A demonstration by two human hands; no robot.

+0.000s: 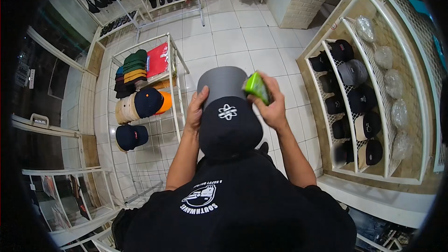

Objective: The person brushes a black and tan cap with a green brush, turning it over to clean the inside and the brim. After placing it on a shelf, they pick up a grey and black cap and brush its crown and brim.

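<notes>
A cap (229, 133) with a grey brim, a black crown and a white atom-like emblem is in front of my chest, brim pointing away from me. My left hand (198, 108) grips the left edge of it, thumb on top of the brim. At the brim's right edge, my right hand (274, 102) is closed round a bright green block-shaped object (256, 87), palm-sized, whose exact kind I cannot tell. The green object overlaps the brim's right corner in this view.
To the left, a white wire rack (175, 112) carries stacked caps (135, 68) and a red folded item (157, 61). A wall shelf (347, 112) on the right holds rows of caps and clear plastic-wrapped forms (393, 84). Footwear shelves (170, 0) stand beyond the tiled floor (224, 33).
</notes>
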